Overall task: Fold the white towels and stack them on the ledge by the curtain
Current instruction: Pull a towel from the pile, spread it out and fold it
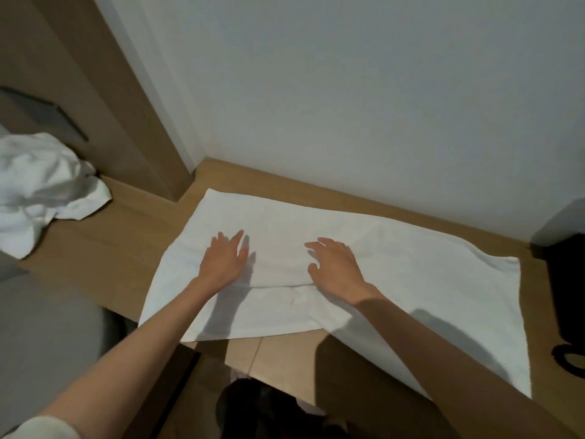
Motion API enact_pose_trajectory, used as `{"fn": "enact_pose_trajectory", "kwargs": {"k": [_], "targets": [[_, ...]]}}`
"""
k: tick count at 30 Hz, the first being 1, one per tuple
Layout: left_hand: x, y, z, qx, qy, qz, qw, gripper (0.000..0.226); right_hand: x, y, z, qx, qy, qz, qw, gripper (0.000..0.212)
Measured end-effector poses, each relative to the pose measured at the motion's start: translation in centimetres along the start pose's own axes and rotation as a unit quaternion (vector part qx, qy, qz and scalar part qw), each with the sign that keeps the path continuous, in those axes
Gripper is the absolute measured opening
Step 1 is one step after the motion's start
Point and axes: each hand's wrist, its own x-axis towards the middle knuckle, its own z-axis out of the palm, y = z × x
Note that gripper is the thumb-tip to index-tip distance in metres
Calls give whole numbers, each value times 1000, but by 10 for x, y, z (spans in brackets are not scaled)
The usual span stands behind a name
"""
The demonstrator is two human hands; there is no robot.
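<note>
Two grips wide: left hand [223,259], right hand [335,269] flat on towel [411,274] atop ledge [126,223].

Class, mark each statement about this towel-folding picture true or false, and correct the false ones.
1. The left hand and right hand both rest on the spread towel. True.
2. The crumpled towel lies to the right of the hands. False: it lies at the far left.
3. The left hand grips a corner of the spread towel. False: its fingers lie straight, flat on the cloth.
4. A dark object stands at the right end of the ledge. True.
</note>
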Motion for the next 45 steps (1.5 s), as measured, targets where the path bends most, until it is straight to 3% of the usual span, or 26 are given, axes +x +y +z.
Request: {"fn": "enact_pose_trajectory", "kwargs": {"k": [3,7,12,19,22,25,28,34,37,40,42,45], "targets": [[29,-18,-4,36,-54,-21,998,50,36,-25,16,-16,-54,23,998,50],[63,-40,-2,65,-75,24,995,54,74,-44,34,-67,-159,100,980,56],[112,-58,-13,92,-66,80,990,61,114,-52,40,-7,-104,166,981,60],[160,-61,-30,96,-87,112,985,62,146,-52,37,15,-74,195,978,69],[158,-60,-33,67,-62,136,987,56,134,-59,40,22,23,190,981,61],[137,-62,-30,43,6,212,976,51,110,-70,40,42,157,159,974,41],[101,-57,-21,11,48,279,959,48,80,-80,36,51,222,124,966,22],[16,-42,0,-47,106,394,912,22,-2,-72,48,82,175,129,973,14],[-21,-39,22,-24,48,413,909,22,-44,-55,62,60,118,180,975,17],[-40,-36,44,27,-2,412,911,32,-74,-41,73,44,67,204,976,34],[-44,-33,52,59,-8,386,921,34,-88,-36,78,37,90,191,977,40],[-47,-28,59,90,20,373,923,28,-101,-31,88,-13,146,128,981,31]]}}
